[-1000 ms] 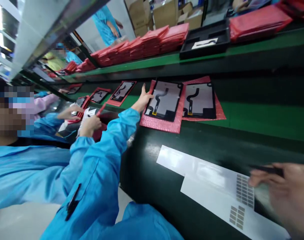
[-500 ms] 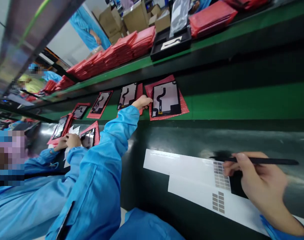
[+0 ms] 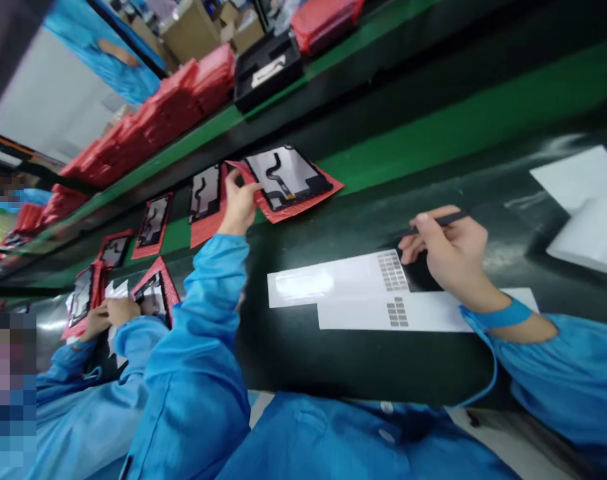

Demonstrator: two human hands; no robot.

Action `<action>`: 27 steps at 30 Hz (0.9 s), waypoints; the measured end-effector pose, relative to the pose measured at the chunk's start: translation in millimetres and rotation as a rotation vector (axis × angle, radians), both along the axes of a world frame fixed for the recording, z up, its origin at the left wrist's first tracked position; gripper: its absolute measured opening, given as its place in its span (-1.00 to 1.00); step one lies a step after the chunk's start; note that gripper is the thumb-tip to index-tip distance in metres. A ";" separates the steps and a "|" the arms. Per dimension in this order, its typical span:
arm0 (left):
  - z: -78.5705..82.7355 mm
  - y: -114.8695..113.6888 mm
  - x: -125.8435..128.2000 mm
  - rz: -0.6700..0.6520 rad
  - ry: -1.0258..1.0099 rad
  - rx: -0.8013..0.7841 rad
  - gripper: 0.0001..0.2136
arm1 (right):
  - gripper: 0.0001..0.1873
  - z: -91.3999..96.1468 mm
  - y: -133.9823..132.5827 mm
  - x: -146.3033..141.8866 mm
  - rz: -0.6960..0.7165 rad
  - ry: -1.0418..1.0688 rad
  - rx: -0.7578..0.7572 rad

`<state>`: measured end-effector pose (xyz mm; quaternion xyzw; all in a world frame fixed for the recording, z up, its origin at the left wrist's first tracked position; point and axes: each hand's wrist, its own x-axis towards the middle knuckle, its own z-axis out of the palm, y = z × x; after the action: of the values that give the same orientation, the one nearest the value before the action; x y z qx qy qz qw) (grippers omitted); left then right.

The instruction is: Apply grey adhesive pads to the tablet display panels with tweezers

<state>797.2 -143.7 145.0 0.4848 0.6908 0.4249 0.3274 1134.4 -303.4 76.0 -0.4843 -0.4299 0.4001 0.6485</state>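
Observation:
My left hand (image 3: 240, 202) is closed at the left edge of a flat display panel (image 3: 292, 172) with a black ribbon cable. That panel lies on a red bubble-wrap bag (image 3: 303, 209), whose left corner is lifted beside my fingers. In my right hand (image 3: 450, 253) is a slim black pen-shaped tool (image 3: 453, 217), its tip blurred. The right hand hovers by the right end of a white backing sheet (image 3: 328, 280) carrying rows of small grey stickers (image 3: 392, 270). Partly under it lies a second white sheet (image 3: 353, 317) with fewer stickers (image 3: 397, 312). A blue wrist strap (image 3: 503, 315) circles my right wrist.
More panels on red bags (image 3: 153, 220) lie to the left along the green strip. A co-worker's hands (image 3: 110, 315) handle items at the lower left. The shelf above bears stacked red bags (image 3: 168, 100) and a black tray (image 3: 268, 75). White sheets (image 3: 590, 207) lie at right.
The view has swung right. My left hand now grips the panel's edge with the bag's corner raised, and the panel is turned. My right hand has moved off the stickers with its tool.

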 end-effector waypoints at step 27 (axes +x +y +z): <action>0.0 -273.8 63.4 -1.143 0.705 0.527 -0.65 | -0.81 26.0 -111.0 24.5 0.348 -0.318 -0.283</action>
<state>860.6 -417.5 145.0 0.9415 0.2684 0.1581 0.1285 1158.9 -414.4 102.0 -0.5455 -0.5429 0.4805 0.4205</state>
